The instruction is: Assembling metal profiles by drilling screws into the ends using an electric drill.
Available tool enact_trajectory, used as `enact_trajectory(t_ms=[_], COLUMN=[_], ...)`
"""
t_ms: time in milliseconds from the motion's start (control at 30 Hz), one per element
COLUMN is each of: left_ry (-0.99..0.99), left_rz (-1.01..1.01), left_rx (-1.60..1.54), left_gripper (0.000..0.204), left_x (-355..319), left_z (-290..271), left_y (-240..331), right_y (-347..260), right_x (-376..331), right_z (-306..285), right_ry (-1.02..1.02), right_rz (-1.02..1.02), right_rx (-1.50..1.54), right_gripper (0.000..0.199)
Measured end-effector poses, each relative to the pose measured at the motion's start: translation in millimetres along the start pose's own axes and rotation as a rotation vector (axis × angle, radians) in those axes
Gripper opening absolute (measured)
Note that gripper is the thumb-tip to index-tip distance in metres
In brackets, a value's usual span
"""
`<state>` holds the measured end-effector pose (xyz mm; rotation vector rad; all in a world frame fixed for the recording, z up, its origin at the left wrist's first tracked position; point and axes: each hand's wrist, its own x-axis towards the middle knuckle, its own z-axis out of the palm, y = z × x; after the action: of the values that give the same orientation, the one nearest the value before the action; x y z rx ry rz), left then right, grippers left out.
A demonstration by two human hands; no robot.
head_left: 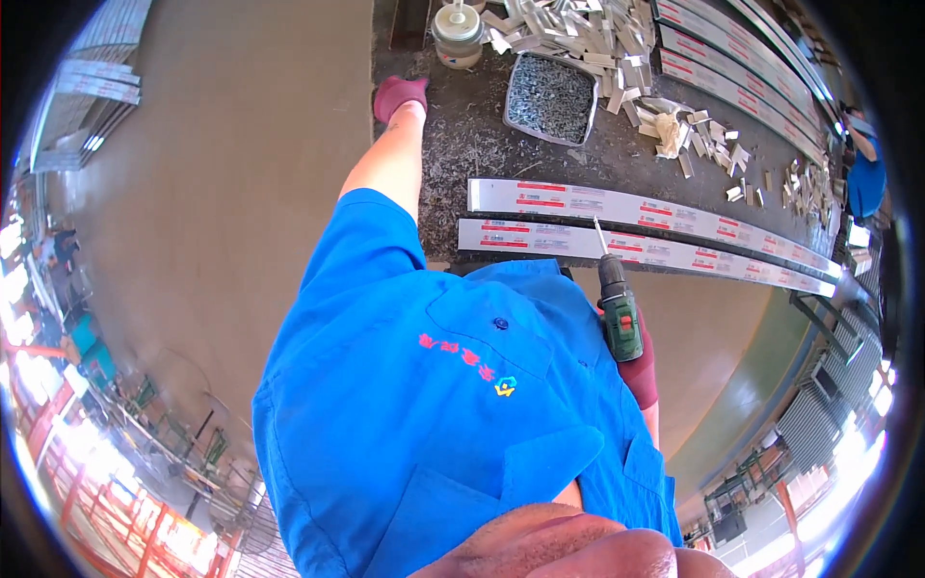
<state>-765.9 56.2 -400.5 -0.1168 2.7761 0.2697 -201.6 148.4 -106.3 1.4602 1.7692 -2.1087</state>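
My right hand [644, 371], in a dark red glove, is wrapped round the handle of a green and black cordless drill [622, 323] beside my body. The drill's long thin bit points away from me, its tip over two long, pale metal strips [540, 239] with red-printed film. My left arm reaches out to the dark worktable [453, 144]. There my left hand [397, 98], gloved the same way, rests at the table's left edge; how its fingers lie is not clear. Right of it stand a whitish lidded tub [458, 39] and a square container of small screws [551, 99].
Short metal pieces [578, 34] lie heaped at the back of the table, with a crumpled pale cloth or glove [667, 133] among them. More long strips [737, 72] lie at the far right. A person in blue [867, 183] is at the right rim. Metal profiles [101, 82] are stacked far left.
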Motion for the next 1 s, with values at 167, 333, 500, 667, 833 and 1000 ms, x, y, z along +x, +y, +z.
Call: enact_trajectory(t_ms=[167, 333, 500, 667, 833, 1000], left_ry=[-0.096, 0.021, -0.014, 0.183, 0.058, 0.086], left_rz=[0.199, 0.181, -0.082, -0.399, -0.368, -0.165], left_rx=[0.154, -0.061, -0.416, -0.514, -0.467, -0.343], left_gripper=[0.054, 0.056, 0.071, 0.073, 0.065, 0.061], left_x=[9, -36, -54, -30, -12, -20], left_z=[-4, 17, 69, 125, 128, 124], left_y=[15, 46, 75, 92, 82, 75], right_y=[3, 6, 14, 22, 31, 13], right_x=[-3, -4, -11, -18, -22, -25], right_z=[-2, 0, 0, -1, -3, 8], right_ry=[-0.004, 0.015, 0.053, 0.077, 0.077, 0.081], right_rz=[-0.024, -0.019, -0.011, 0.034, -0.01, -0.008], right_rx=[-0.046, -0.013, -0.027, 0.085, 0.015, 0.049], right_gripper=[0.061, 0.062, 0.062, 0.063, 0.062, 0.063])
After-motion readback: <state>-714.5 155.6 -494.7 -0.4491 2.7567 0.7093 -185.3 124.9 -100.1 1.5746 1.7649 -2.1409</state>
